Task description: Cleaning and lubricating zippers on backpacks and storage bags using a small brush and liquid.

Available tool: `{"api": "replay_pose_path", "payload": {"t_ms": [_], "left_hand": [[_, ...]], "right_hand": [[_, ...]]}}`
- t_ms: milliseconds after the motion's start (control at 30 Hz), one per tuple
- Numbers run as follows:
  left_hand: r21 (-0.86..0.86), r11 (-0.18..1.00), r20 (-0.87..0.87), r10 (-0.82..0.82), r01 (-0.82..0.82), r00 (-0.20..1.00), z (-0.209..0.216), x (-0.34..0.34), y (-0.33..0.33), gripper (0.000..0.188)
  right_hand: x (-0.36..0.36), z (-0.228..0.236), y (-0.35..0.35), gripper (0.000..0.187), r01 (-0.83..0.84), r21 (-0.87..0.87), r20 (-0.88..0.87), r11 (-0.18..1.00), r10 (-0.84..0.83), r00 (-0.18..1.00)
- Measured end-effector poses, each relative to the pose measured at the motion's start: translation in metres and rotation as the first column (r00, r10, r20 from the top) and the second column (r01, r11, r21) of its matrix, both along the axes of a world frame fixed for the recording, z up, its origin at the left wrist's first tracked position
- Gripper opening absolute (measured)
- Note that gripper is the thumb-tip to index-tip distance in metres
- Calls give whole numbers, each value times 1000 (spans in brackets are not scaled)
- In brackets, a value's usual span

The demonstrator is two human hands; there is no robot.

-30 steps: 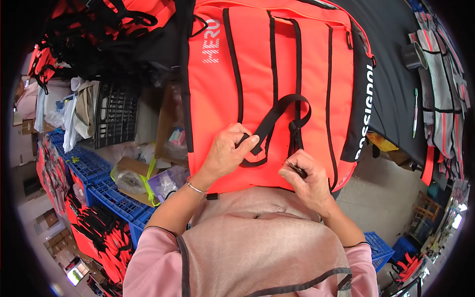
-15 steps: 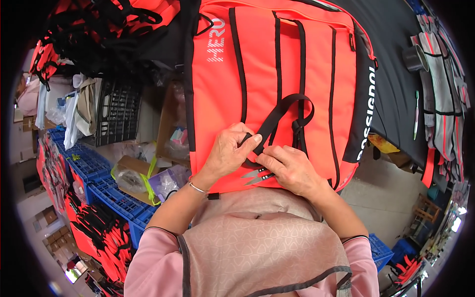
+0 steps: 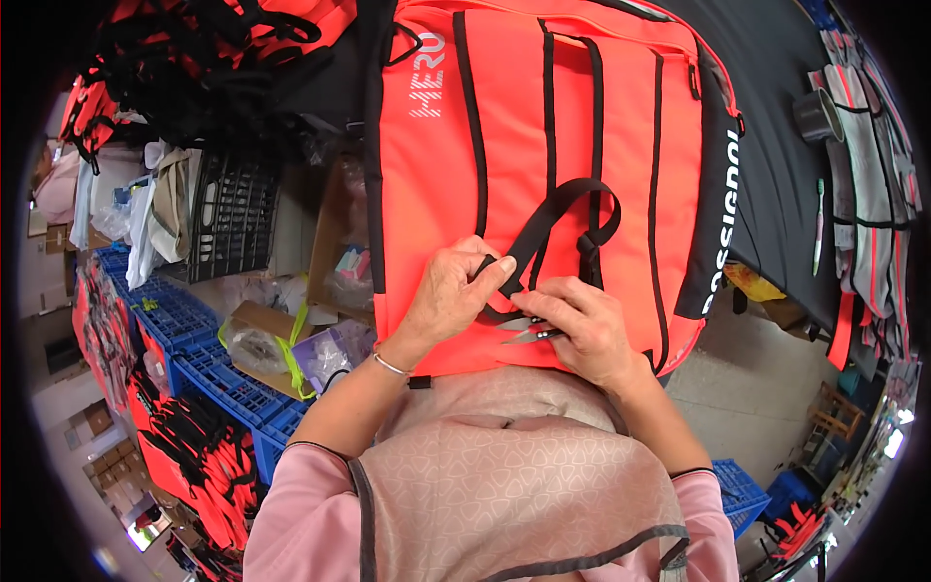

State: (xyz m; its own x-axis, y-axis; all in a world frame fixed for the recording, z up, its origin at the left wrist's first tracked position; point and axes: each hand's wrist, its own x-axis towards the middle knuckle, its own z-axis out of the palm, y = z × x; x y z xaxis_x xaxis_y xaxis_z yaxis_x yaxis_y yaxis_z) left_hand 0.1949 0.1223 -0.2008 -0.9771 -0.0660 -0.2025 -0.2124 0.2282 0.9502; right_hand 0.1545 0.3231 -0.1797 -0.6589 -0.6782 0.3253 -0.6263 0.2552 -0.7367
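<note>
An orange-red bag with black trim lies in front of me, its near edge against my apron. Across its lower half a black webbing strap loops up and over to the right, passing a dark buckle. My left hand is closed, pinching the strap between thumb and fingers. Close beside it, my right hand is closed around a small pair of scissors, whose blades point left, a little apart. Its thumb and index finger meet near the strap's lower end; whether they grip the webbing I cannot tell.
Left of the bag are a cardboard box, a black crate and blue plastic crates. On the dark-covered table to the right lie a toothbrush and a grey cup, beside grey bag pieces.
My right hand has shifted slightly right and up, and the scissors have moved right with it. My left hand keeps its pinch on the strap.
</note>
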Motion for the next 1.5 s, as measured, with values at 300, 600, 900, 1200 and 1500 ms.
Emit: {"api": "replay_pose_path", "payload": {"t_ms": [300,600,900,1200,1500], "left_hand": [[-16,1000,-24,-11,10,1000,-8,1,1,29],[24,999,-31,45,-44,999,-7,-2,3,35],[132,959,54,246,-251,968,-14,-4,14,33],[54,956,-56,290,-287,955,-10,-5,22,32],[23,949,-39,315,-315,948,-21,-6,19,36]], "right_hand": [[-14,3,-6,27,-208,172,-200,963,240,950],[4,-15,-19,31,-13,67,-136,998,22,990],[9,-12,-35,38,280,-14,-96,960,-280,955],[-7,-2,-35,8,279,-28,502,960,-228,834],[14,24,-11,6,185,-128,798,974,-9,602]]}}
